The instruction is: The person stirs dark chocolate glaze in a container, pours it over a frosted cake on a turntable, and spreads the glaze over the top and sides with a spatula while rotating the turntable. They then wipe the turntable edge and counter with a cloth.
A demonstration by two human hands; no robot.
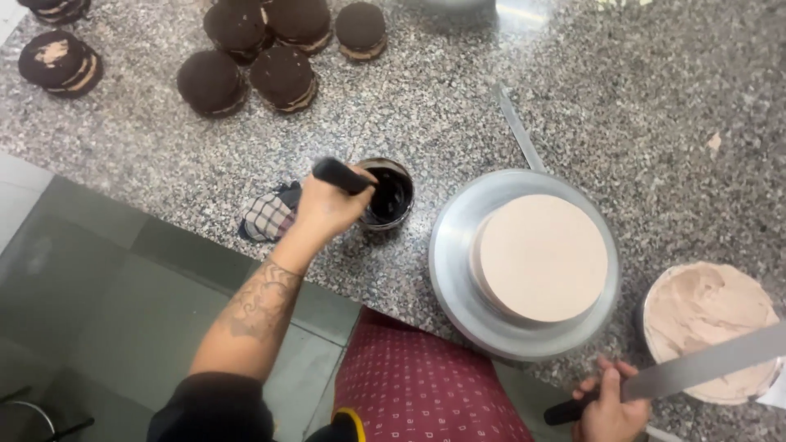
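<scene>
My left hand (327,205) grips a black handle (342,175) whose far end dips into a small metal cup of dark liquid (390,193). A round cake frosted in pale brown cream (540,257) sits on a metal turntable (452,270) to the right of the cup. Low in the picture, my right hand (607,406) holds a long flat metal spatula (704,365) by its black handle; the blade reaches out to the right over a bowl of pale brown cream (704,311).
Several dark chocolate sandwich cakes (282,75) lie at the back of the speckled granite counter (622,98). A checked cloth (268,216) lies beside my left hand. Another long metal blade (517,128) lies behind the turntable. The counter edge runs diagonally, with grey floor tiles below.
</scene>
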